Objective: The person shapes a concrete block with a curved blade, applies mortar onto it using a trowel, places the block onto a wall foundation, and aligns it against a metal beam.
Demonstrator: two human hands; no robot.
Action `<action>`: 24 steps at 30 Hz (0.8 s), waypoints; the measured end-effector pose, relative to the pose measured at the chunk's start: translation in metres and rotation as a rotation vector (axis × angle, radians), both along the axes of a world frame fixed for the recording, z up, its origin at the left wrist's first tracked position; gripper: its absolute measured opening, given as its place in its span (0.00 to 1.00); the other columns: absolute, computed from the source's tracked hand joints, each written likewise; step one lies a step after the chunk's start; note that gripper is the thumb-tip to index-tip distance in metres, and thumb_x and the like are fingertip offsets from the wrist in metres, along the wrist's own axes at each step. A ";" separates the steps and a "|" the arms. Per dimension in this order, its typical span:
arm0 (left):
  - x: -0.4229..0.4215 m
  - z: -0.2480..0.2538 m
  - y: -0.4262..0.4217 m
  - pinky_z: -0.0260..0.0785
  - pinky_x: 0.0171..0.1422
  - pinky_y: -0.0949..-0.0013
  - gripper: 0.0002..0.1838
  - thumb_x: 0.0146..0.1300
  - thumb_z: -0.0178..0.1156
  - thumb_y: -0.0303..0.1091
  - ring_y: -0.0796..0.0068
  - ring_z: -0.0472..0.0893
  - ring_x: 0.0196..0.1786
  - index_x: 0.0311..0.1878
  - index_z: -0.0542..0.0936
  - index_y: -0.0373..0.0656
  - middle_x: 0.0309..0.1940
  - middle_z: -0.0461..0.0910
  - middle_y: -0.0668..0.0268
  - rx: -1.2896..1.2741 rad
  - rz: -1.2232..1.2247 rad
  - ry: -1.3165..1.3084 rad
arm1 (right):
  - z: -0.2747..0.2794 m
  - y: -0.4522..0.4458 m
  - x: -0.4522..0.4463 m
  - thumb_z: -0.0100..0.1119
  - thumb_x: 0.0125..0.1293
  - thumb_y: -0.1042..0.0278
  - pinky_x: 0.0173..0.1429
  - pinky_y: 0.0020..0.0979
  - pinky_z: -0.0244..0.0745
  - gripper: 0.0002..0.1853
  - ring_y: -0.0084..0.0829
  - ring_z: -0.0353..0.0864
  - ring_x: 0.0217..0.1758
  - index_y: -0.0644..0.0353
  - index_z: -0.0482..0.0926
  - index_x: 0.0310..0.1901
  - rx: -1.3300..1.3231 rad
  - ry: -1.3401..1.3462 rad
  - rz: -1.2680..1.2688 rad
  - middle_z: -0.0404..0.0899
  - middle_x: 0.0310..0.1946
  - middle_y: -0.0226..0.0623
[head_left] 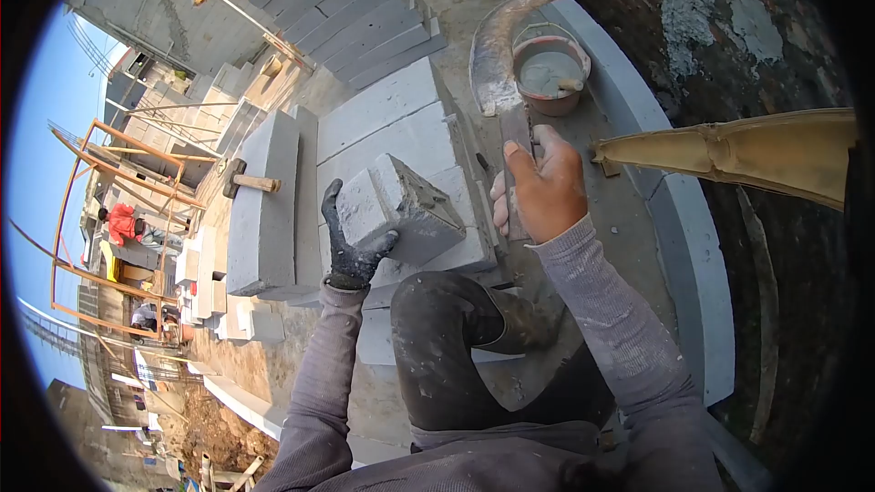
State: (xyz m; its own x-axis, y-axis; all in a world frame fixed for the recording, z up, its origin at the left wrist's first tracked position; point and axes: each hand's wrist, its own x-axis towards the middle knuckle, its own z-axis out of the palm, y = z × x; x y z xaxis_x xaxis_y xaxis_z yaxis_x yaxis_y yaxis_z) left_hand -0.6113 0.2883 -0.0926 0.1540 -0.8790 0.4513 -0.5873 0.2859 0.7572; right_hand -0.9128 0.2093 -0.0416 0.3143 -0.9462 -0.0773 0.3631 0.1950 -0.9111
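Note:
My left hand point(355, 251), in a dark glove, grips the near left side of a grey lightweight concrete block point(406, 210). The block's upper right face is rough and chipped. It sits tilted on larger smooth blocks point(387, 118). Bare fingers of my right hand point(551, 182) wrap round the flat handle of a sickle point(497, 55). Its broad, curved, mortar-stained blade points away from me and bends right at the tip. The blade is apart from the block, just left of a bucket point(553, 73) of grey slurry.
A hammer point(246, 179) rests on an upright block at left. Stacked blocks point(351, 14) stand ahead. A low block wall point(688, 264) curves along my right, and a bamboo pole point(729, 150) juts in over it. Far left, a person in red point(123, 223) is below.

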 end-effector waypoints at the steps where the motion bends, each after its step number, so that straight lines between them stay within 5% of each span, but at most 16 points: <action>1: 0.001 -0.001 0.002 0.63 0.76 0.55 0.66 0.43 0.85 0.46 0.59 0.68 0.69 0.77 0.48 0.42 0.65 0.65 0.57 0.004 0.004 0.000 | -0.001 -0.005 0.002 0.52 0.74 0.68 0.15 0.32 0.73 0.15 0.29 0.78 0.13 0.74 0.71 0.53 0.006 0.019 -0.054 0.78 0.21 0.41; 3: 0.005 -0.001 -0.001 0.63 0.75 0.54 0.66 0.43 0.85 0.45 0.58 0.69 0.69 0.77 0.48 0.42 0.66 0.65 0.56 -0.013 -0.004 -0.050 | -0.005 -0.004 0.011 0.51 0.74 0.68 0.15 0.33 0.73 0.17 0.29 0.78 0.13 0.75 0.70 0.56 0.008 0.032 -0.119 0.78 0.21 0.41; 5: 0.033 -0.013 -0.001 0.64 0.75 0.54 0.66 0.43 0.85 0.44 0.58 0.69 0.69 0.78 0.48 0.42 0.66 0.65 0.56 0.015 0.058 -0.313 | -0.011 0.013 0.027 0.51 0.75 0.68 0.16 0.32 0.71 0.20 0.28 0.77 0.14 0.75 0.67 0.61 0.046 0.233 0.517 0.79 0.21 0.41; 7: 0.042 -0.012 -0.006 0.64 0.75 0.53 0.66 0.43 0.85 0.44 0.58 0.69 0.69 0.78 0.48 0.42 0.66 0.65 0.56 0.033 0.123 -0.581 | 0.002 -0.007 0.023 0.51 0.75 0.68 0.16 0.32 0.72 0.21 0.28 0.77 0.14 0.75 0.67 0.61 0.040 0.206 0.549 0.79 0.22 0.40; 9: 0.028 -0.012 0.001 0.63 0.76 0.53 0.66 0.43 0.85 0.44 0.57 0.69 0.70 0.77 0.48 0.39 0.67 0.65 0.56 0.022 0.048 -0.398 | 0.014 -0.019 0.021 0.51 0.75 0.67 0.17 0.32 0.72 0.21 0.28 0.77 0.15 0.75 0.67 0.62 0.040 0.193 0.612 0.79 0.22 0.40; 10: 0.013 -0.016 -0.005 0.63 0.76 0.54 0.66 0.43 0.85 0.47 0.57 0.68 0.70 0.77 0.49 0.38 0.67 0.64 0.55 -0.037 -0.035 0.097 | 0.019 -0.024 0.016 0.51 0.75 0.67 0.17 0.32 0.73 0.21 0.28 0.78 0.15 0.75 0.68 0.62 -0.024 0.202 0.430 0.79 0.22 0.40; 14: 0.009 -0.005 -0.003 0.64 0.75 0.55 0.65 0.44 0.85 0.49 0.58 0.69 0.70 0.77 0.50 0.40 0.66 0.65 0.54 -0.044 -0.003 -0.101 | 0.028 -0.032 -0.003 0.52 0.74 0.66 0.18 0.31 0.73 0.19 0.28 0.78 0.16 0.74 0.70 0.57 -0.016 0.193 0.037 0.79 0.22 0.39; 19: 0.010 -0.006 -0.002 0.64 0.75 0.54 0.65 0.45 0.84 0.47 0.58 0.69 0.69 0.77 0.47 0.41 0.66 0.67 0.54 -0.044 -0.032 -0.004 | -0.001 -0.011 0.025 0.52 0.74 0.67 0.18 0.32 0.72 0.20 0.29 0.78 0.15 0.74 0.68 0.60 -0.052 0.232 0.202 0.78 0.22 0.40; 21: 0.008 -0.006 -0.003 0.65 0.75 0.54 0.66 0.45 0.85 0.44 0.58 0.69 0.70 0.77 0.46 0.42 0.66 0.67 0.55 -0.028 -0.072 0.088 | 0.003 0.002 0.044 0.52 0.74 0.68 0.17 0.32 0.72 0.17 0.29 0.78 0.15 0.73 0.69 0.56 -0.218 0.459 0.296 0.78 0.22 0.41; 22: 0.007 -0.007 -0.004 0.65 0.75 0.54 0.66 0.45 0.85 0.44 0.58 0.69 0.70 0.77 0.46 0.42 0.66 0.67 0.55 -0.040 -0.071 0.095 | 0.006 -0.002 0.031 0.52 0.75 0.67 0.17 0.33 0.72 0.13 0.30 0.78 0.15 0.71 0.70 0.50 0.048 0.284 0.435 0.79 0.22 0.42; 24: -0.001 0.001 0.000 0.65 0.75 0.54 0.67 0.44 0.85 0.41 0.59 0.70 0.70 0.77 0.43 0.44 0.66 0.66 0.55 0.020 -0.053 0.098 | -0.001 -0.016 0.026 0.51 0.74 0.67 0.17 0.34 0.73 0.16 0.31 0.79 0.15 0.74 0.70 0.53 0.062 0.171 0.391 0.79 0.22 0.44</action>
